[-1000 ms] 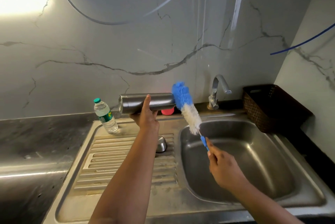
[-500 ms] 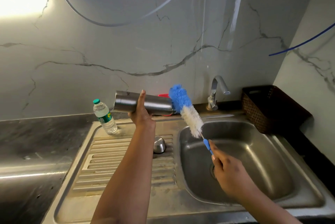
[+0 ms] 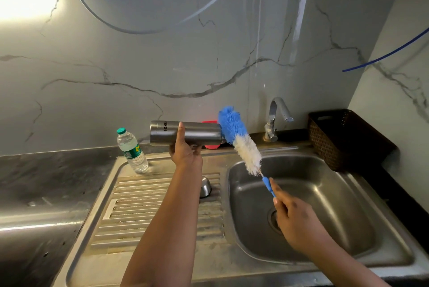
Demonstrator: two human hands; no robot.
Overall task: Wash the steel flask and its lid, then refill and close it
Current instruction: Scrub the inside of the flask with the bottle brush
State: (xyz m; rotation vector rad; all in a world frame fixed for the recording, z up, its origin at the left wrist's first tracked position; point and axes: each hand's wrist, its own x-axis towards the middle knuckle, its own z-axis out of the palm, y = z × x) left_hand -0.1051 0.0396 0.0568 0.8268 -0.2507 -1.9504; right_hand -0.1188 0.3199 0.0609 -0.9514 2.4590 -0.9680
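My left hand (image 3: 185, 154) is raised above the back of the drainboard, arm stretched forward, fingers wrapped under and behind the steel flask (image 3: 185, 133) with the thumb pointing up across its front. I hold the flask lying level, its mouth turned to the right, toward the sink basin (image 3: 325, 205). My right hand (image 3: 294, 219) hangs over the basin, fingers pinched round the blue handle of the bottle brush (image 3: 239, 138). The brush slants up and to the left, its white bristles below and its blue tuft meeting the flask's mouth; whether the tip is inside I cannot tell. The flask's lid (image 3: 205, 186), a steel dome, rests on the ribbed drainboard (image 3: 144, 212) just beside the basin's left edge, partly hidden by my left forearm. A plastic water bottle (image 3: 132, 150) with a green cap stands at the drainboard's back left corner. Something red (image 3: 211, 146) sits behind the flask. The tap (image 3: 276, 119) rises at the basin's back edge, and a dark woven basket (image 3: 343, 138) stands on the desk at the back right corner.
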